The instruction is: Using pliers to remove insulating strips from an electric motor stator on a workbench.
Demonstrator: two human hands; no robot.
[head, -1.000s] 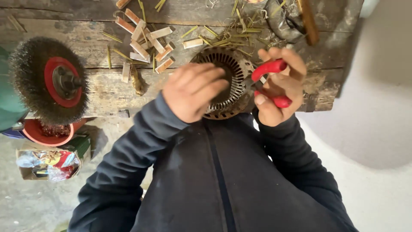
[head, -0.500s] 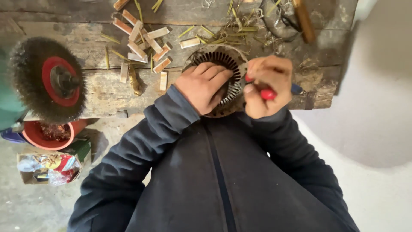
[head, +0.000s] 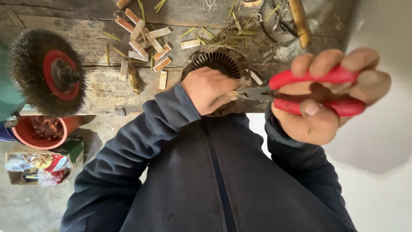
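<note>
My left hand (head: 210, 89) rests on a round slotted metal motor stator (head: 216, 62), gripping its near rim at the front edge of a worn wooden bench (head: 103, 86). My right hand (head: 330, 96) is raised close to the camera, off to the right of the stator, closed around the red handles of a pair of pliers (head: 317, 90). The pliers' dark jaws point left and seem to pinch something thin at the stator's near rim, beside my left fingers. What they pinch is too small to make out.
A wire brush wheel with a red hub (head: 47, 73) stands at the bench's left end. Small wooden wedges (head: 143, 43) and yellowish strips lie scattered behind the stator. A red bucket of copper scrap (head: 43, 131) and a bag of litter (head: 38, 167) sit on the floor at left.
My right hand with the pliers has pulled away from the stator, toward the right and nearer the camera. My left hand stays on the stator.
</note>
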